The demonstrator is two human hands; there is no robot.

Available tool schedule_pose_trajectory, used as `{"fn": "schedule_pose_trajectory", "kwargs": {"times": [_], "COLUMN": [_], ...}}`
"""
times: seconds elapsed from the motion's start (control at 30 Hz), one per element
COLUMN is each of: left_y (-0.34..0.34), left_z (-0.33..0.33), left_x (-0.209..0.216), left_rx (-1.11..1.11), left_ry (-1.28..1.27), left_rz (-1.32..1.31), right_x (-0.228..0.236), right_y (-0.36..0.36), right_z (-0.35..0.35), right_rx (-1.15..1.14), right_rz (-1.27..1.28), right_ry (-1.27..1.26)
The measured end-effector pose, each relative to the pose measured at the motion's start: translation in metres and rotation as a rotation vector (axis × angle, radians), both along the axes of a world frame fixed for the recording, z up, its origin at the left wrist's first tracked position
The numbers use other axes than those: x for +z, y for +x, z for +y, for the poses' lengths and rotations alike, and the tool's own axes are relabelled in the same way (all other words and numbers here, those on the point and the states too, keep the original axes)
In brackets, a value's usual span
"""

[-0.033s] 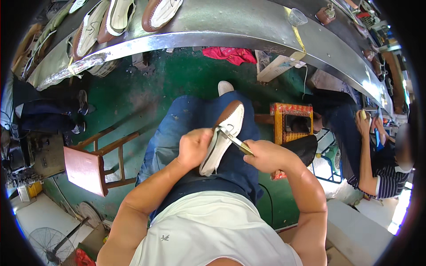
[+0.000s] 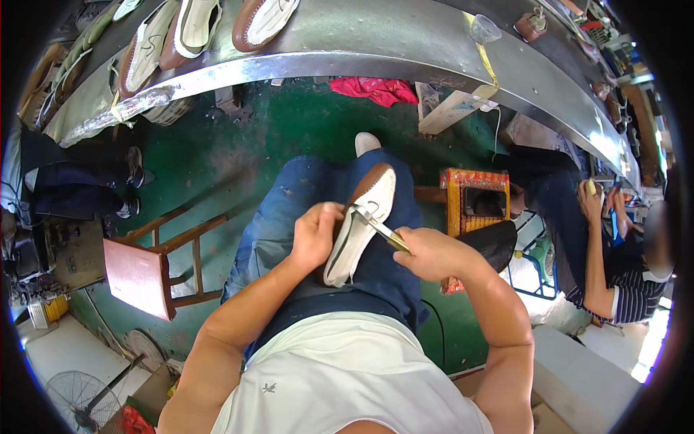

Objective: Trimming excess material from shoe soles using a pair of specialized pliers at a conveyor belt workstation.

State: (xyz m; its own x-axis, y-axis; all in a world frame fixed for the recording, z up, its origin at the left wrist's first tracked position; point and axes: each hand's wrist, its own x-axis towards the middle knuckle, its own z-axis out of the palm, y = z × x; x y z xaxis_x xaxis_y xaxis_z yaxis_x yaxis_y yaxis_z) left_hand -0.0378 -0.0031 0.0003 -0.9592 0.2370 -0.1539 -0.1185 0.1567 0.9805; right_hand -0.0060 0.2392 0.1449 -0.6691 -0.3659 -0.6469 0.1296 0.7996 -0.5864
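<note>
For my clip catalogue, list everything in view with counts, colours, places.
Moccasin shoe: one, brown and white, centre
Hand tool: one, silver and yellowish, over shoe
Workbench: one, silver, top
Similar shoes: three clear, brown and white, workbench upper left
Cup: one, clear, workbench
Cloth: one, red, beneath workbench
Stool: one, brown, left
Fan: one, grey, lower left
Phone, apparently: one, black, right
Co-workers: two, dark clothing, left and right edges
Rim clutter: uncounted, mixed, edges
Trousers: pair, blue, centre
Shirt: one, white, bottom
Left hand: one, bare, at shoe's left
Right hand: one, bare, on hand tool
</note>
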Motion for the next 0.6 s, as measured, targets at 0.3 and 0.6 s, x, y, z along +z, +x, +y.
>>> {"fn": "schedule_pose_trajectory", "kwargs": {"times": [0.3, 0.6], "left_y": [-0.026, -0.026], "left_z": [0.005, 0.017], "left_x": [0.004, 0.005], "left_rx": [-0.278, -0.277], "left_ry": [0.596, 0.516], "left_rz": [-0.688, -0.672], "right_x": [-0.093, -0.081], "right_y": [0.068, 0.059], "right_z": [-0.061, -0.022], "right_rx": [-0.621, -0.474], "right_rz": [0.225, 0.679], "right_ry": [-0.109, -0.07]}}
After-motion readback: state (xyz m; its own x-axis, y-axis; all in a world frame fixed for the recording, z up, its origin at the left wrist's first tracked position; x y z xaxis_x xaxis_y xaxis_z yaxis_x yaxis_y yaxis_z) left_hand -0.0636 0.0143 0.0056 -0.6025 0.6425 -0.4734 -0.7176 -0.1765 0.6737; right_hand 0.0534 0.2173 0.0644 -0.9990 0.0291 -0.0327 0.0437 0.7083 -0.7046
